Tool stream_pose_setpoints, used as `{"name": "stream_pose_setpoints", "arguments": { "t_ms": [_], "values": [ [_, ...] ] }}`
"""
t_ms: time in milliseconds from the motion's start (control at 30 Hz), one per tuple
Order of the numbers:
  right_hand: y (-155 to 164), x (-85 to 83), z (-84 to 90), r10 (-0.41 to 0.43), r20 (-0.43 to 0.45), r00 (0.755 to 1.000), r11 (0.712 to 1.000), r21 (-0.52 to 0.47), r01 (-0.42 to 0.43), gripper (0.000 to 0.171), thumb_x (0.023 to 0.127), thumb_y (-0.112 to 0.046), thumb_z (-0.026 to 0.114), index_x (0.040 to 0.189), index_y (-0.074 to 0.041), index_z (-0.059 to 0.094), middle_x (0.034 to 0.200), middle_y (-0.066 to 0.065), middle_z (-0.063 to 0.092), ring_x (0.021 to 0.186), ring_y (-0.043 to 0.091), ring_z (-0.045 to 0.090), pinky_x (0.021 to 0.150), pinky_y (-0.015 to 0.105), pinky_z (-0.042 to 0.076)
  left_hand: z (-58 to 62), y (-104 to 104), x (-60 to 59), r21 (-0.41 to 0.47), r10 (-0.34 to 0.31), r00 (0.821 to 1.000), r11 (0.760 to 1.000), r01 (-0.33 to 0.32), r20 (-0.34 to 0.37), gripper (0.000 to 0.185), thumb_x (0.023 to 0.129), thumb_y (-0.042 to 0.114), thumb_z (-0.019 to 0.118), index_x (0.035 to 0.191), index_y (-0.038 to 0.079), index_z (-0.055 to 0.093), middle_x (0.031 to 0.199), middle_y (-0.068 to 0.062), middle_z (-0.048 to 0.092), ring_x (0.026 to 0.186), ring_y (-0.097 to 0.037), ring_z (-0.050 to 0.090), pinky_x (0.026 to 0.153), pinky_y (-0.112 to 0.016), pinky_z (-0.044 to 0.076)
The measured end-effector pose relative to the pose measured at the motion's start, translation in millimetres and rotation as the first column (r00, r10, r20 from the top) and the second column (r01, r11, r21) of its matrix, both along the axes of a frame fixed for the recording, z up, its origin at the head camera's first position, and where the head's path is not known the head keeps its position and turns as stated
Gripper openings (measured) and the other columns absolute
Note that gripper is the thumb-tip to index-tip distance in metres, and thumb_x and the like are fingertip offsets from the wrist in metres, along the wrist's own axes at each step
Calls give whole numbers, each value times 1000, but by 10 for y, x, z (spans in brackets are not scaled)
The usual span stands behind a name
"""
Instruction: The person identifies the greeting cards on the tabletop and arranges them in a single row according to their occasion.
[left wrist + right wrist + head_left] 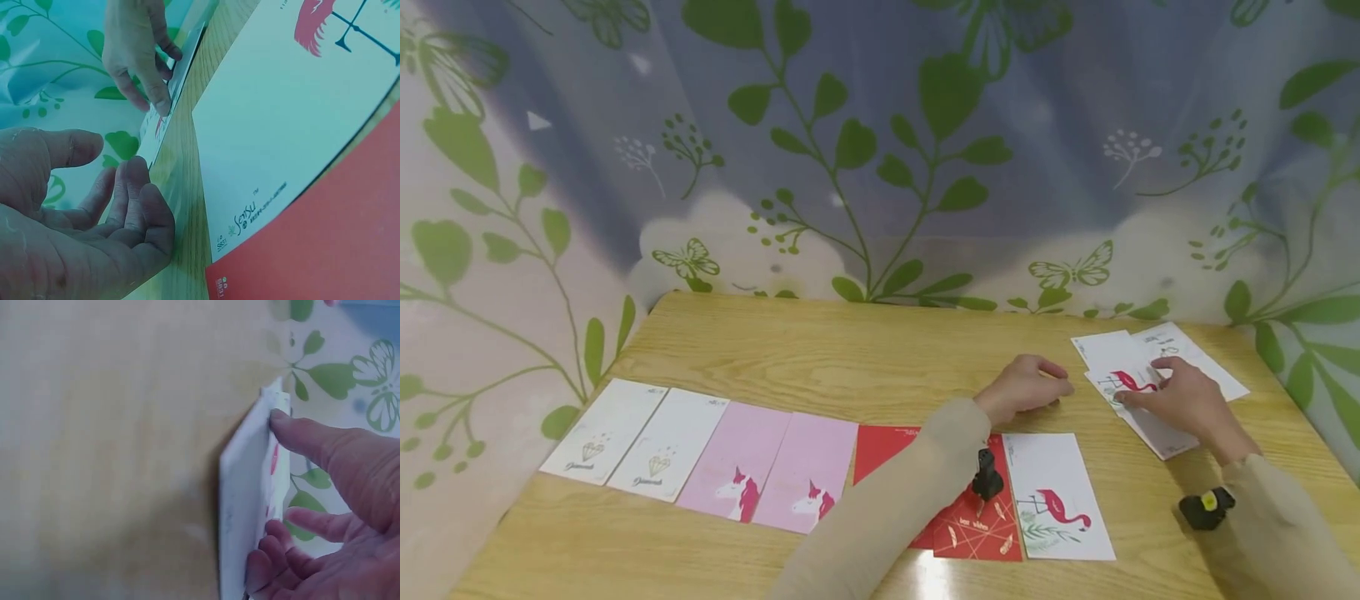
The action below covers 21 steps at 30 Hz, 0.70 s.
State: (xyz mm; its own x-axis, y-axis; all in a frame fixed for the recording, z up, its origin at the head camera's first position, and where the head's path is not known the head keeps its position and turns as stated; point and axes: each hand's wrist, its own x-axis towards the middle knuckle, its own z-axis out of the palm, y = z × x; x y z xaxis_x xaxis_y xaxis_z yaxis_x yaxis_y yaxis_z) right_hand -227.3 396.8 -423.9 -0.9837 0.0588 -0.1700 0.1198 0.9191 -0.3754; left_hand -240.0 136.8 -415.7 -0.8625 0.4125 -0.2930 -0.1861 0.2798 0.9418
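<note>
At the right of the table, my right hand [1191, 404] pinches a white card with a red flamingo [1126, 379] on the pile, its thumb and fingers across the face. In the right wrist view the card [240, 487] appears edge-on beside the fingers. Other white cards [1213, 362] lie beneath and behind it. My left hand [1022, 387] hovers left of the pile, fingers loosely curled and holding nothing. Below it lies another flamingo card [1052, 475], the right end of a row. Beside that card are red cards [977, 533], partly hidden by my left sleeve.
Leftward the row continues with two pink unicorn cards [737, 458] and two white diamond cards [636, 433]. The wooden table [775, 350] meets a leaf-patterned curtain [865, 208] at its far edge. Small black cameras [1206, 507] are strapped to both wrists.
</note>
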Motion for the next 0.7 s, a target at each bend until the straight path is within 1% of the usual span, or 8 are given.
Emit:
{"name": "stream_pose_setpoints", "arguments": {
  "t_ms": [167, 233, 333, 433, 500, 567, 633, 700],
  "values": [
    [29, -75, 56, 8, 101, 995, 1000, -12, -7, 105, 87, -57, 73, 144, 20, 29, 143, 51, 29, 123, 66, 37, 91, 63, 44, -8, -17, 15, -16, -12, 1000, 1000, 12, 2, 22, 95, 19, 72, 114, 9, 70, 89, -5, 68, 75, -14, 58, 66, -23, 40],
    [43, -106, 66, 27, 123, 992, 999, -21, -24, 107, 87, -57, 74, 145, 20, 28, 144, 51, 28, 123, 65, 38, 89, 61, 46, -11, -23, 18, -20, -7, 1000, 1000, 7, 3, 21, 95, 19, 72, 113, 10, 70, 88, -5, 68, 74, -14, 58, 66, -23, 40],
    [56, -149, 84, 41, 164, 986, 998, -58, -32, 108, 88, -54, 74, 145, 23, 24, 145, 52, 25, 123, 61, 40, 91, 60, 46, 3, -27, 23, -28, -3, 1000, 1000, 3, 3, 21, 95, 20, 72, 114, 10, 71, 89, -5, 69, 73, -14, 57, 65, -24, 39],
    [81, -164, 86, 17, 184, 983, 996, -94, 0, 108, 89, -51, 73, 145, 24, 19, 143, 52, 23, 114, 54, 44, 84, 50, 48, 27, -22, 32, -37, 1, 1000, 999, -1, 1, 20, 95, 20, 72, 113, 11, 71, 90, -6, 70, 75, -16, 58, 65, -25, 41],
    [93, -162, 67, -13, 160, 987, 995, -100, 30, 107, 89, -49, 74, 143, 24, 20, 140, 52, 27, 108, 50, 45, 77, 43, 48, 42, -19, 40, -40, 2, 1000, 999, -2, 0, 20, 95, 20, 72, 113, 12, 71, 90, -6, 70, 76, -17, 60, 65, -26, 42],
    [96, -143, 35, -44, 101, 994, 994, -93, 53, 101, 88, -46, 76, 141, 23, 24, 134, 49, 34, 103, 47, 46, 73, 39, 45, 56, -16, 50, -44, 2, 1000, 999, -2, 2, 19, 95, 20, 72, 112, 13, 71, 91, -6, 70, 78, -19, 61, 66, -27, 43],
    [93, -121, -7, -67, 17, 998, 994, -80, 68, 93, 87, -42, 78, 135, 21, 32, 127, 46, 42, 101, 47, 48, 71, 39, 44, 67, -20, 56, -41, -3, 1000, 999, 3, 2, 19, 95, 20, 72, 113, 12, 70, 92, -7, 71, 79, -20, 62, 66, -27, 43],
    [83, -90, -44, -89, -69, 994, 994, -70, 84, 83, 87, -40, 79, 129, 18, 39, 121, 43, 47, 99, 48, 49, 71, 39, 42, 77, -24, 60, -42, -9, 1000, 999, 9, 1, 20, 95, 20, 72, 114, 13, 70, 93, -7, 71, 79, -19, 62, 65, -27, 43]
  ]
}}
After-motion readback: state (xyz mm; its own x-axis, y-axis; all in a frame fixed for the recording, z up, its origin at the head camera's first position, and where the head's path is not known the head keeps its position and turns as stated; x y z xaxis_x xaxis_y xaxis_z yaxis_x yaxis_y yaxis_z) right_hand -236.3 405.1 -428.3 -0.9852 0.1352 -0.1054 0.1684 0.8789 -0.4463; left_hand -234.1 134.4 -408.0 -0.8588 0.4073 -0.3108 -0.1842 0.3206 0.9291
